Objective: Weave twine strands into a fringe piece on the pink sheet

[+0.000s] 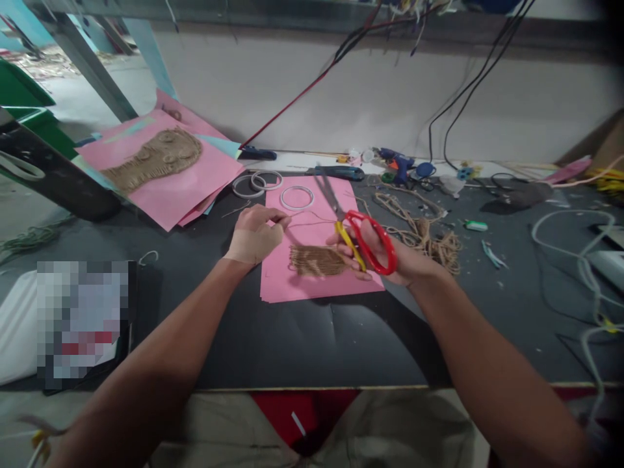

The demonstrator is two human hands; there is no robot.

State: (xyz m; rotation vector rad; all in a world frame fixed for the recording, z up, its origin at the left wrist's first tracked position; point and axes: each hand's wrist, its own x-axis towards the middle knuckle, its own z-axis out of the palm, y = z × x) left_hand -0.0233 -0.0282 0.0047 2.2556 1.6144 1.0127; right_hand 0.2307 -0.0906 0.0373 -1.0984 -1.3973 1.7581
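Note:
My right hand (pixel 373 253) is closed around a pair of scissors (pixel 373 240) with one red and one yellow handle, blades pointing up and away to the left. Between finger and thumb, my left hand (pixel 256 234) pinches a thin brown cord (pixel 316 220) that runs across toward the right hand. Below the cord, a small block of brown cord rows (pixel 316 260) lies on pink paper sheets (pixel 283 289). Fingers of my right hand are close by its right end. A white ring (pixel 297 197) rests on the paper's far part.
Two more rings (pixel 249 186) lie to the left of the paper. A tangled bundle of brown cord (pixel 433 244) sits right of my right hand. Farther back are a cutter knife (pixel 338 172) and a blue glue gun (pixel 397 162). Pink sheets with cord work (pixel 205 185) stand back left.

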